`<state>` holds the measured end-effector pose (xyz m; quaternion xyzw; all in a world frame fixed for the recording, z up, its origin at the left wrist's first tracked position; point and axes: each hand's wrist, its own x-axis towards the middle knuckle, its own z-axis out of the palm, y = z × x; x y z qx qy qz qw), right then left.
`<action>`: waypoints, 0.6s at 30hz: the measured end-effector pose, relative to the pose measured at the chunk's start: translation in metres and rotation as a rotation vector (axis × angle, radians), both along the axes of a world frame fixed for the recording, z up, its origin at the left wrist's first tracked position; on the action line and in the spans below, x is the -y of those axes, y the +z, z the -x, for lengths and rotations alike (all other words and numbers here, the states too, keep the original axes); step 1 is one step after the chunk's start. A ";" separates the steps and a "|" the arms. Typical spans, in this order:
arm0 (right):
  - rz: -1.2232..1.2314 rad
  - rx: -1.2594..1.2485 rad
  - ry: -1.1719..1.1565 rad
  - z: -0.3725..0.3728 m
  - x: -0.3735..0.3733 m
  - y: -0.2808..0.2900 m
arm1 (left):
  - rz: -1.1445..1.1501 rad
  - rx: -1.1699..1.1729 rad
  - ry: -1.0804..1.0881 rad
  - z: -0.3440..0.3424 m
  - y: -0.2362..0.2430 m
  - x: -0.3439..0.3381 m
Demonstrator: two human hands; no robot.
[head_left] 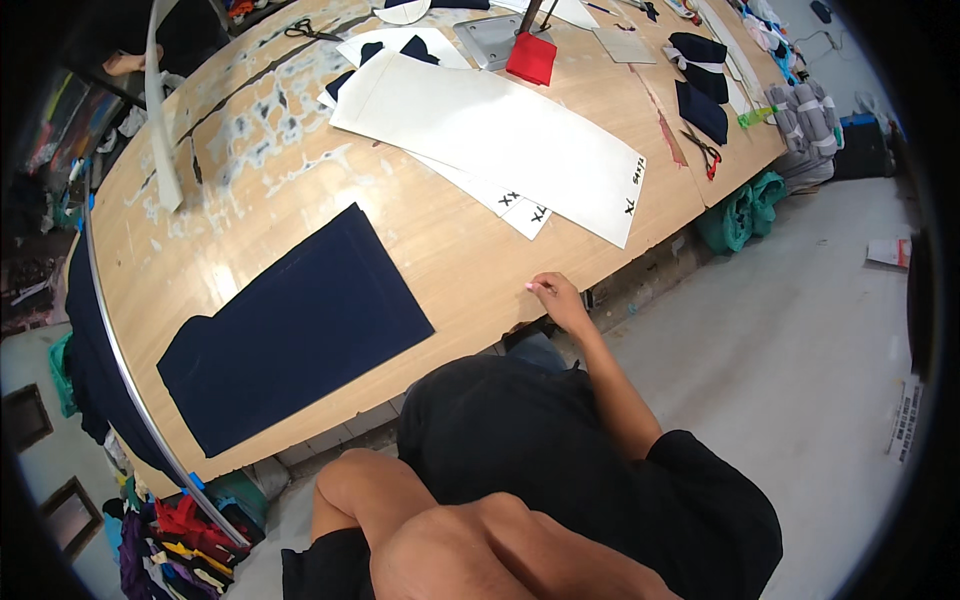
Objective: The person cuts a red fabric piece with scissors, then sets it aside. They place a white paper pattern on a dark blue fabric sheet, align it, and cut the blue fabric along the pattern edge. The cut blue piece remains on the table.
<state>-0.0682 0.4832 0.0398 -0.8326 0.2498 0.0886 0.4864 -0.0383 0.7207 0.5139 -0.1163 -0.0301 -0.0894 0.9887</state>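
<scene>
My right hand (559,302) is held at the table's near edge, thumb and fingers pinched together. A tiny pale spot shows at the fingertips; I cannot tell whether it is a small object or a nail. To its left, a navy fabric piece (295,335) lies flat on the wooden table (440,225). Beyond the hand, large white pattern sheets (490,130) with black handwritten marks overlap one another. My left arm (450,545) is bent across the lower edge, and its hand is out of view.
Red-handled scissors (706,157) and folded navy cloth (702,112) lie at the table's right. A grey metal plate (487,42) and red cloth (532,59) are at the back, with black scissors (310,31) farther left. A metal rail (120,355) curves along the left edge. A co-worker's hand (122,64) shows far left.
</scene>
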 end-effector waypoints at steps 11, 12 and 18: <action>-0.173 0.104 -0.224 -0.030 0.168 0.000 | -0.368 0.344 -0.051 0.022 -0.026 0.156; -0.144 0.126 -0.268 -0.031 0.187 0.000 | -0.342 0.359 -0.025 0.030 -0.029 0.180; -0.209 0.167 -0.334 -0.025 0.292 -0.005 | -0.302 0.386 -0.080 0.061 -0.046 0.301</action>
